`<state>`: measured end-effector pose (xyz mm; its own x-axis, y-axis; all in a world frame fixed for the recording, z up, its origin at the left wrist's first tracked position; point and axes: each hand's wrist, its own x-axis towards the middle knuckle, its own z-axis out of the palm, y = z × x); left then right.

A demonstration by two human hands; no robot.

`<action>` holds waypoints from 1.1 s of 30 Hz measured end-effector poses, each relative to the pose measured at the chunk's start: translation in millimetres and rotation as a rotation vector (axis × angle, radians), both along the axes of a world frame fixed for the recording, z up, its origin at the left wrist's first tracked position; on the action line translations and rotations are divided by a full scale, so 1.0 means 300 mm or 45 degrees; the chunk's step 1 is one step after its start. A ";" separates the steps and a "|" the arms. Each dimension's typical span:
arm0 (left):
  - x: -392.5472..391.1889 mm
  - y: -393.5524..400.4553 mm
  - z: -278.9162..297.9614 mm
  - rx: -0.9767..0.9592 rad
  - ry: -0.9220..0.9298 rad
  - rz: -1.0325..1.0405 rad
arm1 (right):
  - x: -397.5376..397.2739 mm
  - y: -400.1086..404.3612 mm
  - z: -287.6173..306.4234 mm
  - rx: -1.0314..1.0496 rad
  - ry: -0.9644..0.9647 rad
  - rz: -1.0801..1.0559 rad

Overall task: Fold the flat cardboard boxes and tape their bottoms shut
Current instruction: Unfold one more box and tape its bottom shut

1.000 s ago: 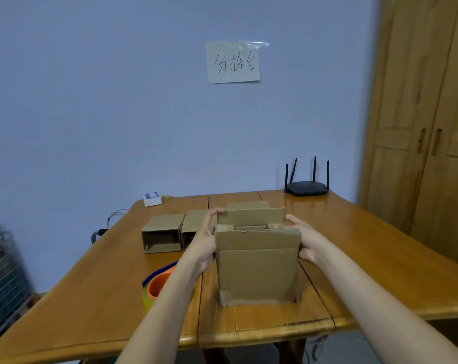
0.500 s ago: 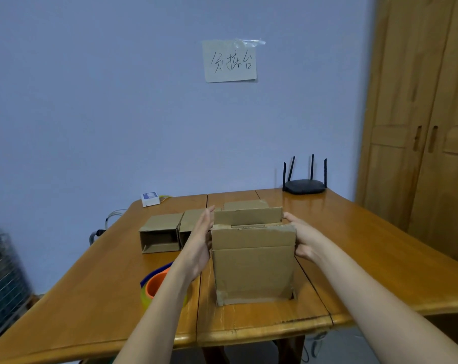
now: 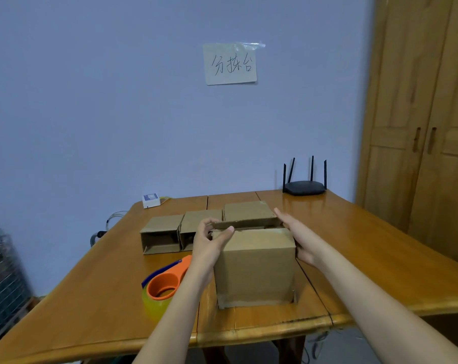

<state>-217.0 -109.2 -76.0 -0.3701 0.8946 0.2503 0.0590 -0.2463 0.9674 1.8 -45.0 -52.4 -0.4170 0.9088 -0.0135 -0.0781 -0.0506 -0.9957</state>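
- Reaching in from the bottom edge, your two forearms are running out of frame below, so nothing past the elbows is showing.
- Your left forearm is covering part of the tape dispenser (image 3: pixel 167 285), an orange handle on a yellowish roll lying on the wooden table (image 3: pixel 78 306) just left of the box.
- You are keeping the upright cardboard box (image 3: pixel 254 266) near the table's front edge, between your hands; its inside is hidden behind the near flap.
- Your left hand (image 3: pixel 209 243) is curling over the box's top left corner, thumb on the near flap and fingers hooked round the far flap.
- Your right hand (image 3: pixel 296 232) is lying flat against the right side, fingers straight and pointing away; its palm is hidden by the box.
- Behind, three folded boxes (image 3: pixel 162 233) are sitting side by side, the right one partly blocked by your box.
- Farther back, a small white box (image 3: pixel 151 200) and a black router (image 3: pixel 304 187) are standing by the wall, below a taped paper note (image 3: pixel 230 63).
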 end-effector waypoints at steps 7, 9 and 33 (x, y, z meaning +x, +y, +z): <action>-0.008 0.000 0.014 -0.035 0.061 0.025 | -0.006 0.008 -0.006 0.014 -0.203 -0.158; -0.007 0.005 0.013 -0.050 0.065 0.033 | -0.005 0.012 0.011 0.066 -0.307 -0.162; 0.043 0.044 0.080 -0.421 1.726 0.151 | -0.236 -0.037 0.033 0.858 -1.815 -0.014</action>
<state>-204.0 -95.9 -52.1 -0.0895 0.9626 0.2558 0.9869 0.0511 0.1531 -69.0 -56.0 -42.4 -0.4088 0.9124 0.0181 0.9085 0.4088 -0.0863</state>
